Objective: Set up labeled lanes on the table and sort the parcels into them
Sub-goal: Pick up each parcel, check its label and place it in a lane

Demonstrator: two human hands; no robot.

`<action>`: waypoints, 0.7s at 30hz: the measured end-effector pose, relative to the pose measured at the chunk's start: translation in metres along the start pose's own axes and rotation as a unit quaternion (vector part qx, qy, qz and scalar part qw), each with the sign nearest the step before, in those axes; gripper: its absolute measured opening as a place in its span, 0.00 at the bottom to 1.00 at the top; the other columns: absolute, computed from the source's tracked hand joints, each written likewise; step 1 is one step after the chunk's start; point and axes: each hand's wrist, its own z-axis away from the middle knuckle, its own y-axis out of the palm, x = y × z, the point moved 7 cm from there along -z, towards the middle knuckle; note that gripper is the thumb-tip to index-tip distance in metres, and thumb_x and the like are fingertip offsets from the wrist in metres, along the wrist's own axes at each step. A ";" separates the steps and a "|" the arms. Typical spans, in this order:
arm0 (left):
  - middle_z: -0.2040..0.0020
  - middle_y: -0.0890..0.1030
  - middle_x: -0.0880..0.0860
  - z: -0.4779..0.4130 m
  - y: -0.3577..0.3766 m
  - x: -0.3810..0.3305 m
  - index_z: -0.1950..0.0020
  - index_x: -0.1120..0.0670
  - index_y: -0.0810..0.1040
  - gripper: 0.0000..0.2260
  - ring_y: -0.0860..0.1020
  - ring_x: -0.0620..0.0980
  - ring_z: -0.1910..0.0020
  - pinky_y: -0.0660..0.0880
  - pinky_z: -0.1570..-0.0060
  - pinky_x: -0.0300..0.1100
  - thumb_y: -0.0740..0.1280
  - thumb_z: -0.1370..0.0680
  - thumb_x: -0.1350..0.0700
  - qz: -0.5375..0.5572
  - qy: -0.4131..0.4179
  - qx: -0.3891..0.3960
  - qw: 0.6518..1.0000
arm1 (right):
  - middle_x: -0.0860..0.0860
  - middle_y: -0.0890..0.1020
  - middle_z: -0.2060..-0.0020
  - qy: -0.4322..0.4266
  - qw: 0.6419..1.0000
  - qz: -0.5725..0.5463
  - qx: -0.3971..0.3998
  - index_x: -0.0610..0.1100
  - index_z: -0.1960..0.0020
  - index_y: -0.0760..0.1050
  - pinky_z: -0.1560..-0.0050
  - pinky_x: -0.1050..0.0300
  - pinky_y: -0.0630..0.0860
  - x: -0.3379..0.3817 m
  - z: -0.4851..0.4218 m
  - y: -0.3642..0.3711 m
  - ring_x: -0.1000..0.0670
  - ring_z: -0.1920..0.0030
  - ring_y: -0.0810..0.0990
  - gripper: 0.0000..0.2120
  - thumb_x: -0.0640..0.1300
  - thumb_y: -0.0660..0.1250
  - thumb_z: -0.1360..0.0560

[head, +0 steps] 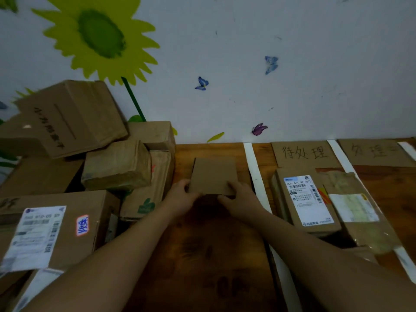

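A blank brown cardboard card [213,174] lies in the left lane of the wooden table [202,255], and both hands hold its near edge. My left hand [182,194] grips its near left corner, my right hand [240,197] its near right corner. White tape strips [254,172] [342,157] divide the lanes. A handwritten cardboard label [304,153] sits at the far end of the middle lane, another label [373,152] in the right lane. A parcel with a white shipping label [306,199] lies in the middle lane, beside it a taped parcel [353,206].
A heap of cardboard parcels [117,165] fills the table's left side up to the wall, with a large labelled box [51,230] at the near left. The painted wall [225,86] rises right behind the table.
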 end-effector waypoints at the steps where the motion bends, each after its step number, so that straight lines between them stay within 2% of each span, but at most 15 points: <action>1: 0.32 0.69 0.54 0.005 -0.007 -0.005 0.29 0.52 0.66 0.25 0.72 0.54 0.38 0.72 0.43 0.45 0.68 0.24 0.50 0.018 0.016 -0.002 1.000 | 0.45 0.63 0.29 -0.003 1.000 -0.001 -0.008 0.49 0.24 0.56 0.36 0.52 0.69 0.005 0.007 -0.004 0.46 0.33 0.68 0.32 0.55 0.64 0.23; 5: 0.39 0.71 0.53 0.039 -0.031 -0.026 0.27 0.51 0.63 0.30 0.75 0.51 0.47 0.77 0.49 0.46 0.72 0.27 0.57 0.124 0.057 0.051 0.989 | 0.46 0.67 0.30 -0.026 0.998 -0.032 -0.048 0.48 0.25 0.59 0.38 0.54 0.69 0.028 0.044 -0.020 0.46 0.33 0.69 0.30 0.55 0.64 0.23; 7: 0.44 0.70 0.49 0.063 -0.043 -0.035 0.27 0.51 0.62 0.34 0.74 0.49 0.47 0.77 0.49 0.44 0.73 0.29 0.62 0.098 0.101 0.059 0.988 | 0.48 0.69 0.31 -0.040 0.994 -0.048 -0.086 0.49 0.26 0.61 0.38 0.53 0.71 0.039 0.070 -0.031 0.47 0.34 0.70 0.29 0.55 0.65 0.23; 8: 0.43 0.70 0.49 0.074 -0.051 -0.037 0.27 0.51 0.63 0.34 0.72 0.50 0.44 0.75 0.46 0.45 0.73 0.29 0.63 0.068 0.127 0.045 0.989 | 0.49 0.71 0.33 -0.046 0.991 -0.057 -0.108 0.49 0.27 0.62 0.40 0.53 0.73 0.045 0.083 -0.036 0.47 0.36 0.72 0.29 0.56 0.65 0.24; 10: 0.37 0.71 0.52 0.096 -0.066 -0.041 0.31 0.51 0.67 0.28 0.70 0.50 0.38 0.71 0.42 0.45 0.72 0.28 0.63 0.032 0.179 0.001 0.983 | 0.52 0.72 0.40 -0.053 0.985 -0.081 -0.143 0.50 0.28 0.63 0.46 0.54 0.76 0.055 0.108 -0.043 0.48 0.41 0.75 0.29 0.58 0.65 0.25; 13: 0.43 0.74 0.50 0.131 -0.078 -0.044 0.35 0.55 0.70 0.20 0.71 0.47 0.41 0.67 0.45 0.39 0.69 0.25 0.62 0.062 0.231 -0.038 0.970 | 0.52 0.77 0.44 -0.081 0.970 -0.134 -0.188 0.48 0.30 0.64 0.45 0.55 0.75 0.072 0.141 -0.048 0.51 0.45 0.77 0.29 0.59 0.66 0.26; 16: 0.44 0.75 0.49 0.162 -0.086 -0.042 0.35 0.54 0.70 0.17 0.73 0.47 0.41 0.69 0.42 0.40 0.67 0.24 0.61 0.126 0.242 -0.032 0.961 | 0.57 0.77 0.49 -0.122 0.959 -0.150 -0.209 0.49 0.34 0.70 0.52 0.66 0.72 0.087 0.172 -0.043 0.60 0.51 0.75 0.21 0.54 0.67 0.25; 18: 0.42 0.76 0.49 0.178 -0.092 -0.036 0.34 0.54 0.68 0.17 0.75 0.48 0.43 0.73 0.42 0.44 0.65 0.22 0.58 0.165 0.225 -0.020 0.960 | 0.54 0.76 0.45 -0.148 0.958 -0.135 -0.207 0.51 0.36 0.72 0.54 0.71 0.69 0.093 0.188 -0.036 0.59 0.48 0.75 0.17 0.49 0.67 0.24; 19: 0.41 0.77 0.51 0.185 -0.094 -0.034 0.34 0.54 0.68 0.17 0.77 0.50 0.44 0.75 0.44 0.47 0.64 0.22 0.57 0.189 0.216 -0.016 0.958 | 0.52 0.76 0.42 -0.155 0.958 -0.136 -0.199 0.53 0.34 0.70 0.52 0.68 0.72 0.095 0.194 -0.032 0.57 0.45 0.75 0.18 0.48 0.66 0.23; 21: 0.39 0.78 0.55 0.198 -0.096 -0.031 0.33 0.54 0.68 0.16 0.79 0.50 0.48 0.77 0.48 0.48 0.64 0.21 0.56 0.222 0.208 -0.012 0.952 | 0.53 0.76 0.39 -0.157 0.958 -0.168 -0.172 0.59 0.28 0.61 0.47 0.58 0.78 0.100 0.207 -0.025 0.54 0.43 0.76 0.26 0.45 0.64 0.22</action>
